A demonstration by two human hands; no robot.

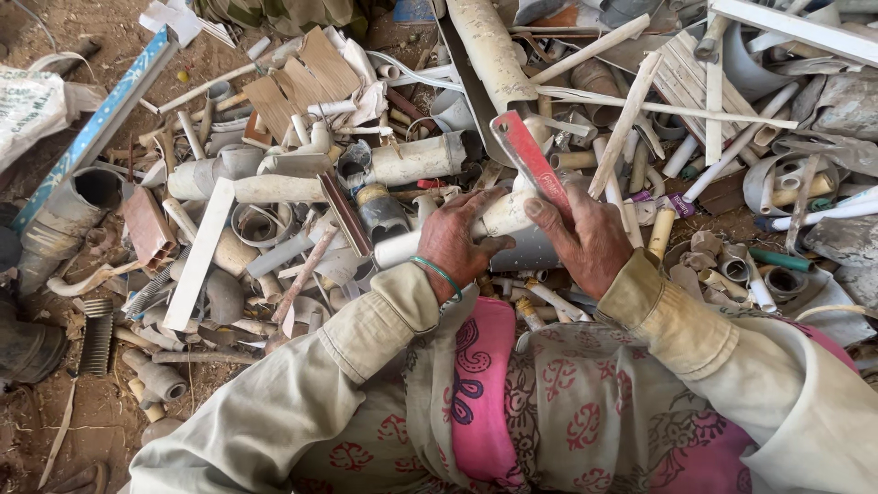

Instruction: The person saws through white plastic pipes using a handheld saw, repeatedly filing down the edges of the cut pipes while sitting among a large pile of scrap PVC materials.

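White plastic pipe piece (498, 218) sits crosswise at centre frame, held above a heap of scrap pipe offcuts; one end runs left under the left hand (455, 240), fingers curled over the top of it, closed on the pipe. Green bangle (437, 273) on that wrist. Right hand (588, 240) wraps the handle end of a red-painted metal blade (529, 157), thumb laid along its flat face, fingers closed round it; blade tilts up and to the left, its lower part touching the pipe piece between the two hands. Whether the right hand also grips the pipe, cannot tell.

Both forearms in pale beige sleeves (366, 334); pink patterned cloth (494, 393) over the lap below.

Around: heap of cut white and grey pipe lengths, rings, fittings and thin white strips. Wide dusty white pipe (416, 160) just left of the blade. Long cream pipe (489, 50) slanting above. Brown flat boards (297, 82) upper left. Blue-edged strip (101, 123) slanting at far left, beside a large grey pipe mouth (91, 192). Bare brown dirt (73, 421) at lower left
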